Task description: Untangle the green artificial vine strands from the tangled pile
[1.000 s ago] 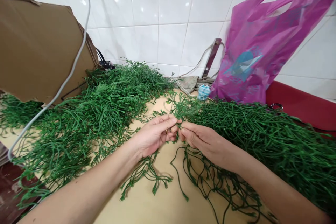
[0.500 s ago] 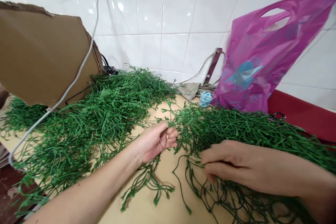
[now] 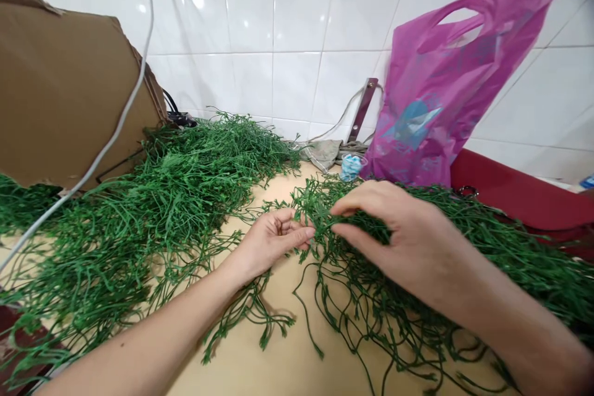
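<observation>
My left hand (image 3: 273, 240) is closed, thumb against fingers, at a small cluster of thin green plastic-looking stems (image 3: 310, 199) with forked tips. Its fingertips partly hide what they grip. Just to the right, my right hand (image 3: 401, 232) reaches over with thumb and forefinger apart, their tips close to the same cluster. Nothing shows between them. Beneath and beyond the right hand spreads a large heap of such stems (image 3: 492, 241). Loose stems (image 3: 260, 315) lie on the pale tabletop (image 3: 264, 362) below my left wrist.
Another big green heap (image 3: 185, 179) covers the left side, against a cardboard box (image 3: 60, 93). A white cable (image 3: 123, 114) hangs in front of the box. At the back stand a small tub of blue-and-white pieces (image 3: 351, 167) and a purple plastic bag (image 3: 431, 86), before a tiled wall.
My right hand has risen from the lower stems toward the left hand, its thumb and forefinger parting. The left hand has turned, bringing its thumb forward. The view has shifted slightly.
</observation>
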Motion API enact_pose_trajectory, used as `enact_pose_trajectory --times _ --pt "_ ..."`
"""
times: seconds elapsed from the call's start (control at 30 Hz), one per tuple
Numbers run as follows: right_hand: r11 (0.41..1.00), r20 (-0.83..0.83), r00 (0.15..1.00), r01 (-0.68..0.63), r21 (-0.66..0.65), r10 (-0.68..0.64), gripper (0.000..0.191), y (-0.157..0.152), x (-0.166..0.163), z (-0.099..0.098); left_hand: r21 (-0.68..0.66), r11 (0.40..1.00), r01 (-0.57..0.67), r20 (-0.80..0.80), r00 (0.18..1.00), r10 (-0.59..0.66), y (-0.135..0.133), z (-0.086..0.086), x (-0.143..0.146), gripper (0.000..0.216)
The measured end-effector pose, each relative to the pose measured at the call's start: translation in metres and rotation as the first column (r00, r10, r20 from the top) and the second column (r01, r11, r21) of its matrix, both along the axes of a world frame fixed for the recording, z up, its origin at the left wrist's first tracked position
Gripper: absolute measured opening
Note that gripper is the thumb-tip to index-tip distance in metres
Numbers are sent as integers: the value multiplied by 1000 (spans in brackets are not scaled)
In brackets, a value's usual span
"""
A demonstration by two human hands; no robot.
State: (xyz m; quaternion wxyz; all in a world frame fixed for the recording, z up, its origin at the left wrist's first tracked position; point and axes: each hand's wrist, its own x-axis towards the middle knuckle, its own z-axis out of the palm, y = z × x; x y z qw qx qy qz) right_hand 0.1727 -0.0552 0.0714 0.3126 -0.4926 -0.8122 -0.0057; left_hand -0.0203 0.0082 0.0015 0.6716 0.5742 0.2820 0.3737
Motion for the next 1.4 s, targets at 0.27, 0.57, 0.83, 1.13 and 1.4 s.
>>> enact_pose_trajectory --times 0.27,0.57,0.83,1.13,1.4 --pt "913 -358 917 17 -408 -177 16 20 -12 -39 -189 980 -54 78 995 70 -1 -1 1 27" --pt "772 -608 703 -133 -621 -368 21 22 -14 -44 -310 947 -79 229 961 155 3 -4 1 26" --pt "936 -59 997 65 345 -48 12 3 -26 -21 -125 979 -159 162 971 178 3 -9 2 28" --pt "962 231 965 58 267 -122 11 11 -33 -55 -173 971 -163 154 970 190 0 -11 4 32" --pt "963 337 917 142 230 -216 14 12 -26 -54 -59 987 -150 138 978 157 4 -10 1 21"
